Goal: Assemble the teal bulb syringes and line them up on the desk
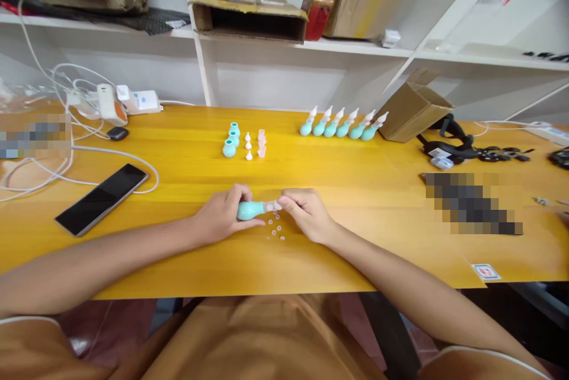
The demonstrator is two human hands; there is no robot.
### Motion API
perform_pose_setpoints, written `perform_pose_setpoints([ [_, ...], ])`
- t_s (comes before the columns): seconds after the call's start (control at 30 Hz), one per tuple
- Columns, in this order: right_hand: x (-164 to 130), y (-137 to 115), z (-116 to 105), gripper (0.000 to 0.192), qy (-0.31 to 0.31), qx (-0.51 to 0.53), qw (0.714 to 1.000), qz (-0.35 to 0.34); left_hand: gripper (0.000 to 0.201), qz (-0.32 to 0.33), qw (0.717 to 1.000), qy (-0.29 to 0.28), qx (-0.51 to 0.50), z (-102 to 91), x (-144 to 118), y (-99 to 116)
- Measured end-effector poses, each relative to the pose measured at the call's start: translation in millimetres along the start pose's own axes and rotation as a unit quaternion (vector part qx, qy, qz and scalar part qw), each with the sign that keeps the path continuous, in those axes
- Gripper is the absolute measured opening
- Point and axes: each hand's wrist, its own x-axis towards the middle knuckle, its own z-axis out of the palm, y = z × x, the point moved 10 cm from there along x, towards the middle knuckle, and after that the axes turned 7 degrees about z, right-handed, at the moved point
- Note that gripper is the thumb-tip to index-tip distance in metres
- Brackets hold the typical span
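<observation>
Teal bulb (249,210) clasped in left hand (221,214); right hand (306,212) pinches its clear tip (272,206)

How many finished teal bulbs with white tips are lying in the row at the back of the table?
6: they lie side by side in one row on the yellow table, left of the cardboard box. None seems hidden.

Bright, even daylight fills the room, seemingly from above and the right, where the white shelves (489,54) wash out almost to nothing. The yellow table (355,190) carries a soft sheen across its middle, and shadows under the hands are faint and short. Straight lines bow toward the edges like a wide lens. The far right corner smears with blur, and two patches, left and right, are pixelated.
</observation>
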Motion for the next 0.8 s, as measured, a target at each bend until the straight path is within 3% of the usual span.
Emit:
perform_pose_setpoints([
  [0.13, 5, 1, -10, 0.069, 0.029, 0.025, 0.999, 0.033, 0.061, -0.024, 1.0, -0.006, -0.012, 0.6, 1, -2],
  [0.23, 27, -19, -36, 0.069, 0.037, -0.106, 0.994, -0.015, 0.066, -0.041, 0.999, -0.014, -0.033, 2.2, 4, -4],
  [0.3, 51, -33, -56, 0.068, 0.026, -0.266, 0.961, -0.065, 0.067, -0.046, 0.998, -0.014, -0.035, 2.4, 5, -7],
  [0.37, 83, -34, -81, 0.067, 0.033, -0.396, 0.915, -0.065, 0.065, -0.044, 0.999, -0.013, -0.023, 2.6, 6, -9],
  [0.47, 132, -15, -107, 0.063, 0.018, -0.546, 0.837, -0.024, 0.06, -0.03, 0.999, -0.022, -0.01, 5.3, 6, -9],
  [0.57, 169, 13, -122, 0.062, 0.0, -0.627, 0.778, 0.031, 0.056, -0.019, 0.999, -0.037, 0.0, 8.6, 5, -7],
  [0.67, 194, 37, -131, 0.062, -0.01, -0.66, 0.749, 0.064, 0.054, -0.018, 0.998, -0.052, 0.016, 10.8, 5, -6],
  [0.8, 212, 57, -141, 0.061, -0.007, -0.667, 0.74, 0.085, 0.055, -0.014, 0.997, -0.069, 0.043, 14.0, 5, -6],
])
